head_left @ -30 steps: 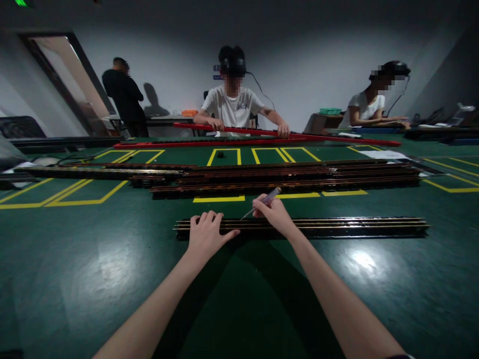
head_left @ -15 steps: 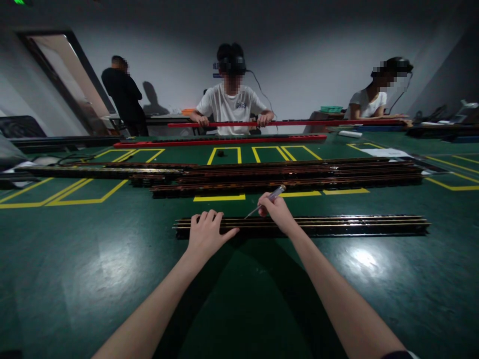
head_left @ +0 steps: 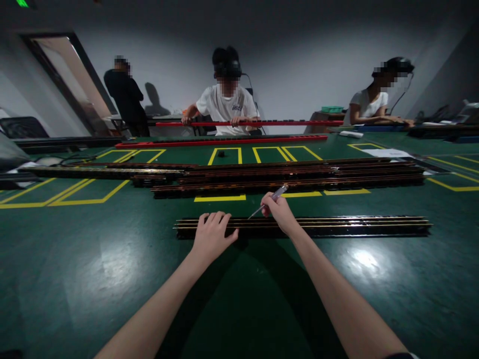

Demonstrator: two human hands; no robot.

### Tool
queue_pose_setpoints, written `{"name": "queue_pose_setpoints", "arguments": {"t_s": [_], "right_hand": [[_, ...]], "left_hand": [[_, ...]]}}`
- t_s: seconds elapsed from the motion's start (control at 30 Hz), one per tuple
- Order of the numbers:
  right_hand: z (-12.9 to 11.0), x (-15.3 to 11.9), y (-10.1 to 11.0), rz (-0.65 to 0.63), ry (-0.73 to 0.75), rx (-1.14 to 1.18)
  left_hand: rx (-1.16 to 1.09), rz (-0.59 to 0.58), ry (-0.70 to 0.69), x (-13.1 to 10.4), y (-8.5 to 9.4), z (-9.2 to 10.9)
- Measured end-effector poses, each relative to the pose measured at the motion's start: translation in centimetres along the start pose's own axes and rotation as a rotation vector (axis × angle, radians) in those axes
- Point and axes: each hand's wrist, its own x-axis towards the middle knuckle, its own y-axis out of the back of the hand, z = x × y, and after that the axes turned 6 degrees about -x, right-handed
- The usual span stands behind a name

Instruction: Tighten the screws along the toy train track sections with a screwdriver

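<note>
My left hand [head_left: 213, 232] lies across a long black rail [head_left: 337, 227] with gold-coloured strips along its top. Its fingers bend over the rail's far edge and the thumb rests by the near side, so the hand grips it. In my right hand [head_left: 277, 212] is a slim screwdriver [head_left: 279, 193] with a clear handle, held between thumb and fingers. The shaft slants down to the left, its tip at the rail's far edge, just right of my left hand. Whether the tip touches the rail I cannot tell.
Several similar dark rails [head_left: 299, 174] lie stacked beyond mine on the green table [head_left: 112, 249], which has yellow tape marks. Farther back lies a red rail [head_left: 224, 142]. Across the table a person [head_left: 228, 107] holds another red rail [head_left: 292, 123]. Two more people are in view.
Both my hands have shifted slightly to the right along the rail, the screwdriver with them. Opposite me, the person's red rail has slid to the left.
</note>
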Motion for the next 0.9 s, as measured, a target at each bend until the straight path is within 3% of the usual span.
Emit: {"name": "queue_pose_setpoints", "arguments": {"t_s": [0.4,0.9], "right_hand": [[-1.8,-1.2,-1.3,-0.159,0.096,-0.148],[-1.5,-1.0,-0.7,-0.123,0.071,-0.193]], "left_hand": [[-0.012,0.01,-0.023,0.2,0.0,-0.7],[-0.047,-0.044,-0.039,0.1,0.3,-0.6]]}}
